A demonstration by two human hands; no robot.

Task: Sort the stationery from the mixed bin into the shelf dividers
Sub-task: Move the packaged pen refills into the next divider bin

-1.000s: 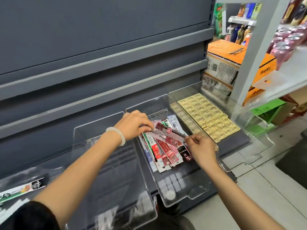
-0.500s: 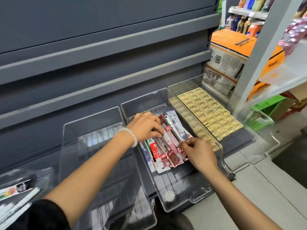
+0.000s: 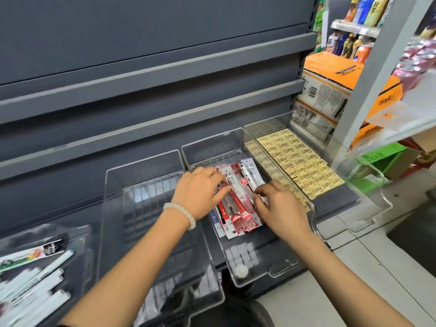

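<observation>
Pen packets (image 3: pixel 238 204) in middle clear bin (image 3: pixel 264 267), both hands' fingers (image 3: pixel 260 192) curled, pinching them.

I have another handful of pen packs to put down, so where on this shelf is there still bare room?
The clear tray left of the left hand looks bare. The middle tray has free floor in front of the red pen packs, but both hands crowd its back; the right hand is there. The yellow packs fill most of the right tray, and pens crowd the far left.

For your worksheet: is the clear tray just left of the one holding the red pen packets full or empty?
Empty. Through the clear tray only its ribbed floor and the dark shelf beneath show; the red pen packets lie in the neighbouring tray.
</observation>
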